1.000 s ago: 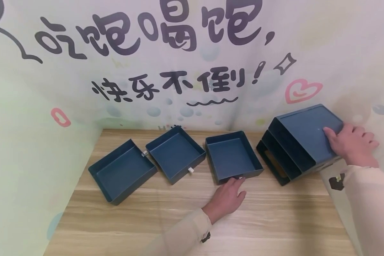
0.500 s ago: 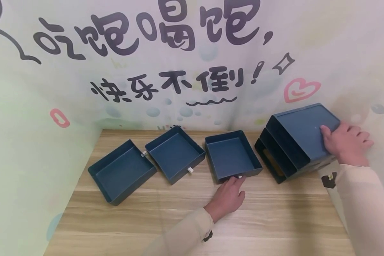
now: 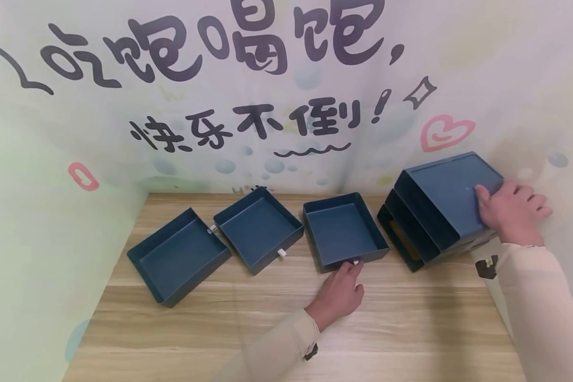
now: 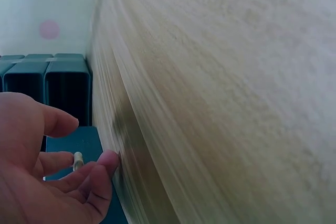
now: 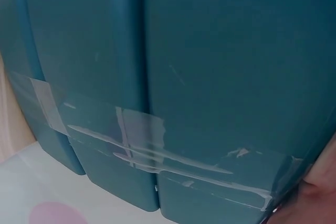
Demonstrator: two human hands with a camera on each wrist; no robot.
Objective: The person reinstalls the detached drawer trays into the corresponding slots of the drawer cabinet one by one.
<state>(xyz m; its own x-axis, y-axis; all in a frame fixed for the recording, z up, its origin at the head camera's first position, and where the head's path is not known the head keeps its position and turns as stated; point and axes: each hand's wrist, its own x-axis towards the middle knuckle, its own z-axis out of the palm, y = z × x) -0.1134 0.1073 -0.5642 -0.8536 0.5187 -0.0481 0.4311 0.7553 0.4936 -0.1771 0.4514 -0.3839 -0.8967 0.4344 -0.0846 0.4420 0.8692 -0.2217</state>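
Observation:
My left hand (image 3: 336, 297) rests its fingertips at the small white pull tab (image 3: 356, 262) on the front of a dark blue drawer (image 3: 346, 231). In the left wrist view an index fingertip touches the tab (image 4: 78, 161), while the thumb stays apart from it. On the right is the matching drawer cabinet (image 3: 453, 196), its several slots bare of drawers. My right hand (image 3: 513, 209) lies at the cabinet's right edge, thumb on the top panel and fingers spread beyond it. The right wrist view shows the cabinet's side (image 5: 226, 77) with clear tape across it.
Two more drawers lie left of the first, one in the middle (image 3: 258, 231) and one at far left (image 3: 179, 257). They stand on a wood-grain table (image 3: 387, 334). A printed cloth wall (image 3: 210, 170) rises right behind.
My right hand has shifted slightly left, and the cabinet has turned a little with it. My left hand stays at the drawer's tab. The whole view has drifted slightly.

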